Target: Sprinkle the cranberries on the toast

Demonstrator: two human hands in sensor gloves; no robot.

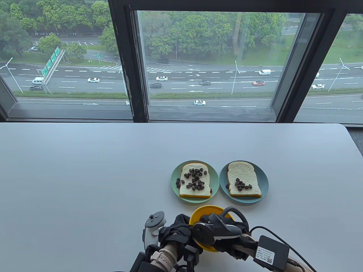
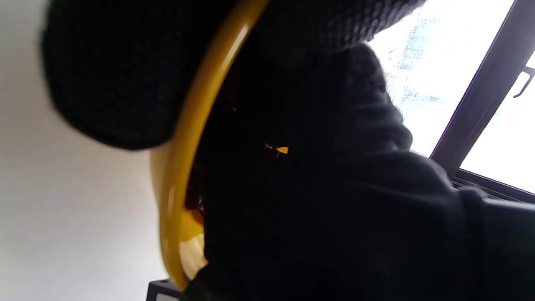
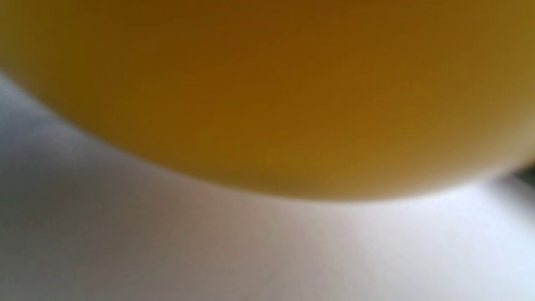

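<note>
Yellow bowl (image 1: 202, 216) at the bench's near edge: left hand (image 1: 177, 228) grips its rim, right hand (image 1: 224, 229) reaches inside, grasp hidden; a tipped bowl spills cranberries (image 1: 240, 184).

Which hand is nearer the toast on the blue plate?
Right. The right hand sits at the yellow bowl, just below the toast on the blue plate; the left hand is at the bowl's left side, farther away.

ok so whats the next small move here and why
Probably the right hand should take a pinch from the yellow bowl and carry it to the right toast: its cranberries sit only near the lower edge, while the left toast looks well covered.
</note>
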